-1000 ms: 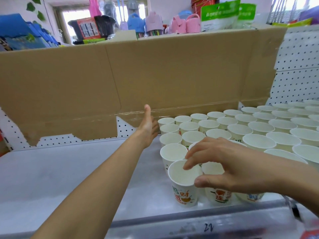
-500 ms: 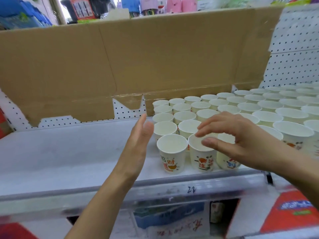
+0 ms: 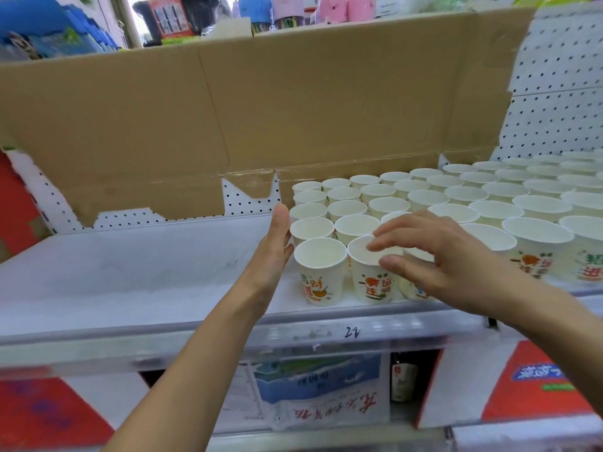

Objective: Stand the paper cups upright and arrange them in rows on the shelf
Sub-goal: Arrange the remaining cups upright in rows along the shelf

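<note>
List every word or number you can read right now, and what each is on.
"22": handwritten on the shelf edge strip.
"招财进", as best I can read: front left cup.
"运", "连": second front cup, partly behind the right hand.
Red brushed characters on the sheet below the shelf: upside down, unreadable.
Label on the red box and bottle label: too blurred.

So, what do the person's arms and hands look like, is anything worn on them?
The left forearm and right forearm are bare, no sleeves in view. The left hand and right hand wear no gloves; no watch, bracelet or ring shows.
</note>
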### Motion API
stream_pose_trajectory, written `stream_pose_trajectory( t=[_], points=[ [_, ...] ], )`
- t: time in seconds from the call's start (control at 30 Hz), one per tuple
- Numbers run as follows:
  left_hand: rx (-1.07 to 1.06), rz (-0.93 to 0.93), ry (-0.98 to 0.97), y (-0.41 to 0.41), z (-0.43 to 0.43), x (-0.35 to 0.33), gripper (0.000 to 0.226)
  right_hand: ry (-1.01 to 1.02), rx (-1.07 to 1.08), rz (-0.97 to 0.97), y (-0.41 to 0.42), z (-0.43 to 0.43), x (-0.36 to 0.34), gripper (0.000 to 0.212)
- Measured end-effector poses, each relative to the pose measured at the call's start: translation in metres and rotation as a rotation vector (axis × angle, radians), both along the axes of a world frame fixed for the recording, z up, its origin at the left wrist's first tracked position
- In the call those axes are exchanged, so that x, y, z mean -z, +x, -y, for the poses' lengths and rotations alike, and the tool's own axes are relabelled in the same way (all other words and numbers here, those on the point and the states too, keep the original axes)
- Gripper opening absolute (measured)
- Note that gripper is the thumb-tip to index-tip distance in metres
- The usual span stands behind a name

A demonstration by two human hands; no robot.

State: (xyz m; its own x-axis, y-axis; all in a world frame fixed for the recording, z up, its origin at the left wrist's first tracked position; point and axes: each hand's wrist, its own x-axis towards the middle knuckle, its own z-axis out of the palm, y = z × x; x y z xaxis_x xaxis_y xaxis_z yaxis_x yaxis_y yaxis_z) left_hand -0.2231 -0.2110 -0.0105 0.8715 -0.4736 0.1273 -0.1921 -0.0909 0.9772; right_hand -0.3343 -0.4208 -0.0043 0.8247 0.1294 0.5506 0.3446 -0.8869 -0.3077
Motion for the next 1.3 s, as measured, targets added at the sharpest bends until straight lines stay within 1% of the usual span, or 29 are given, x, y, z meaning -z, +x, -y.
stream_pose_trajectory(
  t=[0.07, 0.1, 0.2, 0.3, 0.4, 0.47, 0.6, 0.7, 0.83, 1.13, 1.17, 1.23, 1.3],
  points=[
    [-0.042, 0.060, 0.022, 0.000, -0.003, 0.003, 0.082, 0.004, -0.003, -0.001, -0.001, 0.001, 0.002, 0.027],
    [-0.062, 0.127, 0.032, -0.001, -0.005, 0.004, 0.076, 0.000, -0.004, 0.002, -0.001, 0.002, 0.003, 0.026],
    [-0.091, 0.428, 0.080, -0.012, -0.017, 0.006, 0.051, -0.033, 0.009, 0.034, -0.001, 0.003, 0.002, 0.024],
    [-0.128, 0.697, 0.211, -0.018, -0.027, 0.012, 0.026, -0.074, 0.019, 0.025, -0.002, 0.000, -0.001, 0.029],
    [-0.144, 0.903, 0.321, -0.018, -0.028, 0.016, 0.017, -0.127, 0.040, 0.011, 0.001, -0.003, -0.001, 0.019],
    [-0.144, 0.964, 0.345, -0.019, -0.025, 0.014, 0.017, -0.139, 0.037, 0.000, 0.003, -0.006, -0.001, 0.015],
    [-0.086, 0.929, 0.339, -0.022, -0.020, 0.007, 0.018, -0.117, 0.036, -0.026, 0.005, -0.012, -0.002, 0.007],
    [-0.032, 0.849, 0.304, -0.023, -0.018, 0.005, 0.020, -0.083, 0.044, -0.066, 0.004, -0.016, -0.003, 0.006],
    [-0.013, 0.791, 0.309, -0.023, -0.020, 0.006, 0.020, -0.062, 0.058, -0.059, 0.005, -0.016, -0.002, 0.006],
    [-0.023, 0.812, 0.323, -0.023, -0.019, 0.006, 0.019, -0.050, 0.056, -0.019, 0.007, -0.019, 0.001, 0.006],
    [-0.033, 0.821, 0.324, -0.023, -0.019, 0.006, 0.019, -0.060, 0.053, -0.001, 0.006, -0.019, 0.001, 0.007],
    [-0.059, 0.838, 0.337, -0.025, -0.020, 0.007, 0.022, -0.063, 0.050, 0.016, 0.002, -0.016, 0.001, 0.018],
    [-0.079, 0.837, 0.338, -0.026, -0.022, 0.008, 0.027, -0.010, 0.066, 0.040, -0.007, -0.005, -0.005, 0.024]
  ],
)
